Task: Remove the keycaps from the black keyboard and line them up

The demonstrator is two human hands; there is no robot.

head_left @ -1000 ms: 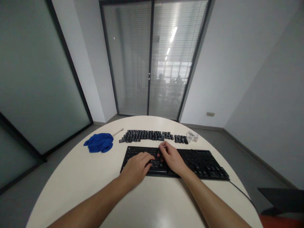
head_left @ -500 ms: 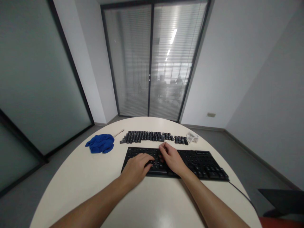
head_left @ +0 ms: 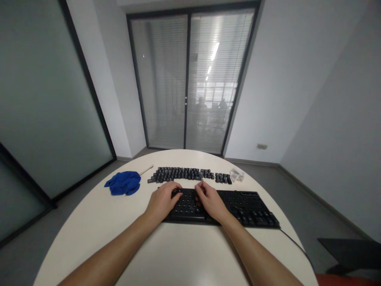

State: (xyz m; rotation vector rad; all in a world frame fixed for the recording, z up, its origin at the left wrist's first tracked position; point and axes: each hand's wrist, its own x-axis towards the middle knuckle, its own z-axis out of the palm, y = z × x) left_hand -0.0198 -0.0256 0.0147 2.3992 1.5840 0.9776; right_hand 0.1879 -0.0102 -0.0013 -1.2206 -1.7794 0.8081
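A black keyboard point(head_left: 189, 217) lies on the white table, its middle rows bare of many caps. My left hand point(head_left: 162, 200) is over the keyboard's left end, fingers curled and thumb below the forefinger. Whatever sits between those fingertips is dark and too small to make out. Near the keyboard's middle, my right hand point(head_left: 210, 200) pinches a thin tool point(head_left: 202, 180) whose light tip sticks up above the fingers; its lower part reaches down toward the keys. Beyond both hands lie rows of loose black keycaps point(head_left: 178, 173).
A crumpled blue cloth point(head_left: 124, 182) lies at the left, with a thin white stick or brush handle point(head_left: 147, 170) beside it. Crumpled clear-white plastic point(head_left: 237, 174) sits at the far right. The keyboard's cable point(head_left: 297, 246) runs off the table's right edge.
My left hand has moved left and away from me, from the keyboard's middle keys to its left end. My right hand stays near the same keys with the thin tool. The view shifted slightly.
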